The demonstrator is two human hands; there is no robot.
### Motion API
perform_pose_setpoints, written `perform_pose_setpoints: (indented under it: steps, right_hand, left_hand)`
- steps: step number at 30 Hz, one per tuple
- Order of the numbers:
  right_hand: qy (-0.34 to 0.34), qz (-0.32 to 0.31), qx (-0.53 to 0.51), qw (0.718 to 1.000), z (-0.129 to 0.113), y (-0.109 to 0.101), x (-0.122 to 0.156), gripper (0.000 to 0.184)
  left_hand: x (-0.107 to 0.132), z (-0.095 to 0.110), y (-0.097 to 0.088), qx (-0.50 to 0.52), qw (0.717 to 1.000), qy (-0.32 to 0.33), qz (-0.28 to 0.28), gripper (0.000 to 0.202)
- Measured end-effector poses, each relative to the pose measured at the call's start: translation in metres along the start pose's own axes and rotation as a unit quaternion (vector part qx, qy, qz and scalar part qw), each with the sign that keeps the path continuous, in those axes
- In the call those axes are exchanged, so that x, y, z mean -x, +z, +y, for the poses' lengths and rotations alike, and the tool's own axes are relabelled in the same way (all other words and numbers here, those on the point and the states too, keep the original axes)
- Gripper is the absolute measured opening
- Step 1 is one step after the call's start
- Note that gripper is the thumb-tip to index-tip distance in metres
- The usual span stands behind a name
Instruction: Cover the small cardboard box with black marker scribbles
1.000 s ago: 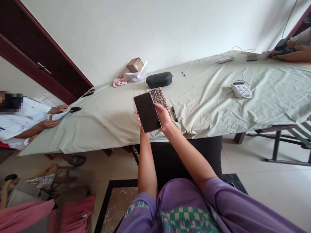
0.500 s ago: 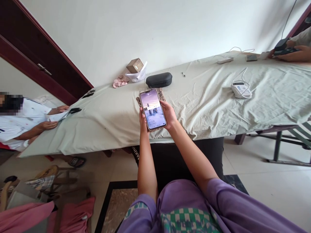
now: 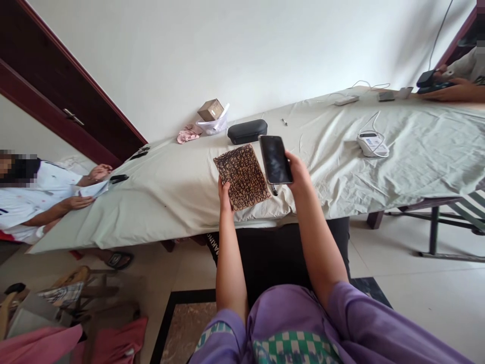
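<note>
My left hand (image 3: 225, 194) grips the lower left edge of a brown cardboard piece (image 3: 243, 177) covered in black looping scribbles. My right hand (image 3: 298, 171) holds a smartphone (image 3: 276, 159) by its right edge, its screen dark. The phone is just right of the cardboard, over the cloth. A dark pen-like thing (image 3: 275, 190) shows below the phone's lower left corner, partly hidden. Behind them lies a black zip case (image 3: 247, 131).
A pale cloth (image 3: 178, 187) covers the long table. Near the wall are a small box (image 3: 210, 109), a plastic bag (image 3: 216, 125) and pink cloth (image 3: 188, 134). A white corded device (image 3: 373, 144) lies to the right. People sit at both ends, one holding paper (image 3: 93, 189).
The phone has moved right, off the cardboard, with my right hand; its lit screen is now dark. My left hand has let go of the phone and keeps the cardboard, now uncovered.
</note>
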State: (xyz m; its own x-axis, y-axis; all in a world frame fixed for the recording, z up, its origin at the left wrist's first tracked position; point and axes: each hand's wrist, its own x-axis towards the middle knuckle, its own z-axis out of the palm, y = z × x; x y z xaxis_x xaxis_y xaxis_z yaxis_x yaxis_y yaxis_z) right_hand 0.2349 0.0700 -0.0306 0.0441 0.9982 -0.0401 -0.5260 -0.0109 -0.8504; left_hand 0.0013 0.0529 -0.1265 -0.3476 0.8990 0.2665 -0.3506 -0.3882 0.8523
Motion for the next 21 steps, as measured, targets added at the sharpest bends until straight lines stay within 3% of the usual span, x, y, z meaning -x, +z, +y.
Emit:
perform_pose_setpoints:
  steps: [3,5,9,15,19,21]
  right_hand:
    - [-0.060,0.103,0.184,0.976,-0.002,-0.046,-0.013,0.026]
    - [-0.062,0.156,0.316,0.934,0.001,-0.072,-0.016,0.023]
    - [-0.055,0.209,0.430,0.876,0.013,-0.101,-0.019,0.019]
    - [-0.042,0.225,0.509,0.830,0.022,-0.104,-0.025,0.018]
    - [-0.032,0.185,0.536,0.823,0.010,-0.092,-0.024,0.024]
    - [-0.041,0.137,0.531,0.835,0.002,-0.082,-0.019,0.031]
  left_hand:
    - [0.003,0.003,0.001,0.001,1.000,-0.008,0.001,0.074]
    - [0.003,0.005,0.002,0.000,1.000,-0.010,0.003,0.072]
    - [0.002,0.006,0.004,-0.003,1.000,-0.016,0.017,0.074]
    - [0.002,0.015,0.008,-0.002,0.997,-0.042,0.058,0.077]
    - [0.006,0.036,0.014,0.011,0.992,-0.115,0.058,0.066]
    - [0.008,0.049,0.019,0.025,0.987,-0.151,0.039,0.061]
